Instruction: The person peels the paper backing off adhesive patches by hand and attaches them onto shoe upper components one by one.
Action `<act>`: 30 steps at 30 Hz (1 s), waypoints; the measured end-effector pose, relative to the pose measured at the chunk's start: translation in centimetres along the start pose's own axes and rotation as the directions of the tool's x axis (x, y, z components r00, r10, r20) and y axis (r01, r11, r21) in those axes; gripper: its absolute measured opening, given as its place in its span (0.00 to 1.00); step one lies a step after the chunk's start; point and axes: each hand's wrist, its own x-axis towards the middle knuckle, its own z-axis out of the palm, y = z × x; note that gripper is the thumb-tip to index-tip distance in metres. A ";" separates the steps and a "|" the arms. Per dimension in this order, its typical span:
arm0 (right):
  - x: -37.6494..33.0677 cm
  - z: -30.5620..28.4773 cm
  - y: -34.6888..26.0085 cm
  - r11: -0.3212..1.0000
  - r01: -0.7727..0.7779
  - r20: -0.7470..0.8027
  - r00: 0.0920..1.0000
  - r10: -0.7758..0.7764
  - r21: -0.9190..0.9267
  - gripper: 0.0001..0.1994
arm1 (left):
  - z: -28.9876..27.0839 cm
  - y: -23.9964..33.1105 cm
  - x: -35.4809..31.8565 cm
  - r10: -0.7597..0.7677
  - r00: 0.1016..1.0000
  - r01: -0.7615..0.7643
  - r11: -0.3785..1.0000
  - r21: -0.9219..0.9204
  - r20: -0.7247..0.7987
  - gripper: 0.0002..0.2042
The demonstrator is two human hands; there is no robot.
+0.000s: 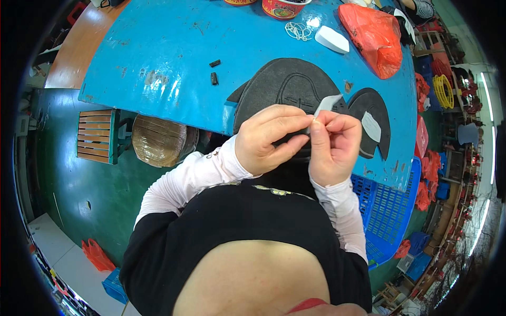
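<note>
Above the near edge of the blue table, my left hand (pixel 275 136) and my right hand (pixel 336 146) meet fingertip to fingertip. Between them a thin whitish strip (pixel 328 104) sticks up, curved and pointed at its free end. My right thumb and bent index finger pinch its base. The left thumb and fingers are pinched against the same spot, but what they grip is hidden. Just beyond lies a large rounded dark grey foam piece (pixel 266 84) with a raised outline. To its right, a smaller curved dark grey piece (pixel 380 105) carries a white leaf-shaped patch (pixel 371 126).
On the blue table (pixel 153 52) are two small black pieces (pixel 214 78), a white block (pixel 332 40), white cords (pixel 298 31), a red plastic bag (pixel 371 39) and a red paper bowl (pixel 283 8). A blue basket (pixel 390 216) stands by my right arm; a slatted stool (pixel 96 137) is at left.
</note>
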 end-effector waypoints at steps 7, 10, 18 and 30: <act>-0.8 0.6 0.6 0.976 -0.148 -0.103 0.981 0.165 0.162 0.12 | 0.4 -0.9 -0.7 -0.178 0.981 0.166 0.974 -0.154 -0.071 0.12; -0.8 -0.2 0.5 0.966 -0.196 -0.052 0.977 0.207 0.172 0.11 | 0.5 -1.0 -0.6 -0.215 0.975 0.202 0.962 -0.184 -0.049 0.12; -1.1 -0.7 1.8 0.948 0.167 -0.042 0.982 -0.185 -0.272 0.12 | 1.5 -0.4 -0.7 -0.290 0.957 0.285 0.932 -0.226 0.012 0.10; -1.2 -1.6 0.9 0.998 -0.057 -0.110 0.992 0.056 -0.005 0.13 | 1.9 0.1 -0.1 -0.472 0.875 0.482 0.838 -0.257 0.103 0.09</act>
